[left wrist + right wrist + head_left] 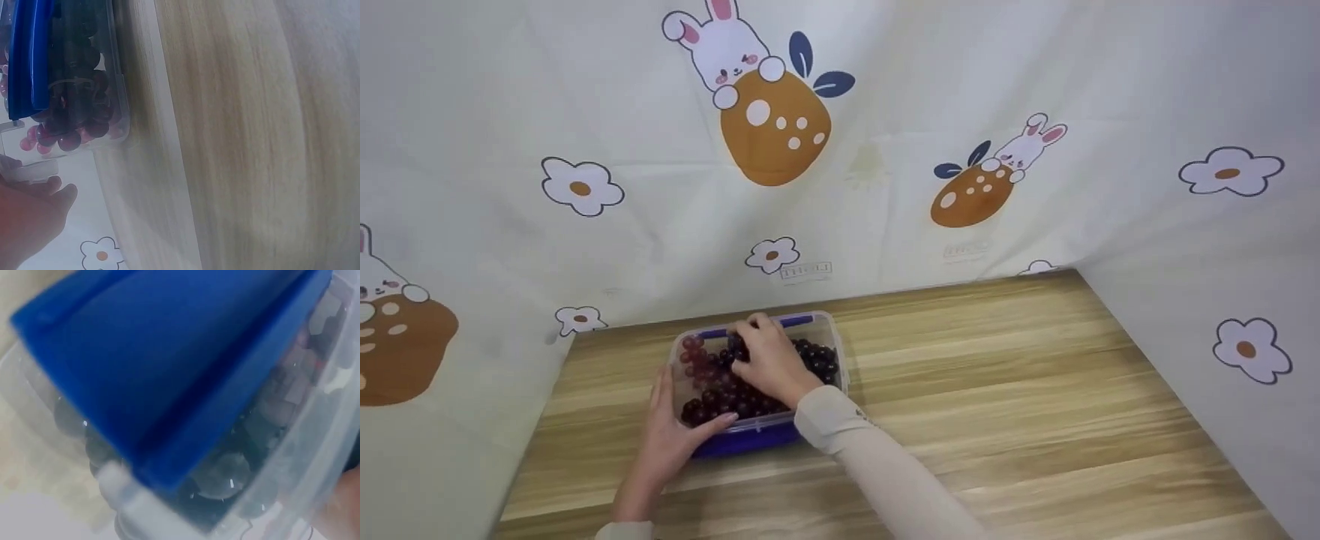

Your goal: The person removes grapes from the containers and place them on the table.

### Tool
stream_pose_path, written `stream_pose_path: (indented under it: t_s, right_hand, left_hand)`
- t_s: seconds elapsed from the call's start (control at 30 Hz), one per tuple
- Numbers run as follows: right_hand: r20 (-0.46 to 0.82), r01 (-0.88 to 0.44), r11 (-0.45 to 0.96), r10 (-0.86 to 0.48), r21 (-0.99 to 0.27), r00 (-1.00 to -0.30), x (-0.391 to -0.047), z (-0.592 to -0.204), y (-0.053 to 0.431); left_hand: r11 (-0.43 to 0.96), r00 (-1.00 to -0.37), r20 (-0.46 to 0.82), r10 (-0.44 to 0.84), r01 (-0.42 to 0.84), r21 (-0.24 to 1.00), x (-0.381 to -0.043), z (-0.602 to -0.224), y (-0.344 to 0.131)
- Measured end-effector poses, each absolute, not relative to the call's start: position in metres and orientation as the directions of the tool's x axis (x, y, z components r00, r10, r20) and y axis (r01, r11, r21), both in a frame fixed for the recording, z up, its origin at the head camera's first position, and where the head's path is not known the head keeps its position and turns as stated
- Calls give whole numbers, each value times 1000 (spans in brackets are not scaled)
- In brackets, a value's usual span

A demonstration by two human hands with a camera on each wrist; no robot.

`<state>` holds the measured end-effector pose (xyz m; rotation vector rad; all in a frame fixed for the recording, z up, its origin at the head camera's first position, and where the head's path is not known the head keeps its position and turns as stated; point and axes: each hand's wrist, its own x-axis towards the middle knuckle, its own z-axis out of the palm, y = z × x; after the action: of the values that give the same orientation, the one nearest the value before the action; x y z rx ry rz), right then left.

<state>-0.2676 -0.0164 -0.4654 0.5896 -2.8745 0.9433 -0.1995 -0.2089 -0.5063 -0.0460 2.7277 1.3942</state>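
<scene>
A clear plastic food container (844, 375) with blue latches holds dark and reddish grapes (727, 397). My left hand (669, 424) grips its near left corner, thumb along the front rim and fingers up against the left wall. In the left wrist view, fingertips (66, 194) show beside the container's wall. Over the grapes, my right hand (772, 360) reaches in with fingers and thumb curled around some dark grapes near the back rim. The right wrist view has a blue latch flap (157, 365) close up, with grapes (222, 475) behind clear plastic; the right fingers are hidden there.
The container stands on a wood-grain tabletop (997, 390), near its back edge. A pale cloth (877, 187) printed with rabbits and flowers hangs behind the table and along both sides.
</scene>
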Motion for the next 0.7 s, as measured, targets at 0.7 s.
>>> stream_pose_path:
  t_s: [0.7]
  right_hand:
    - [245,-473,722,-406,-505,-881,-258,-439,-7]
  left_hand:
    - [571,-996,-83,16,-59,819,-195,-505,-210]
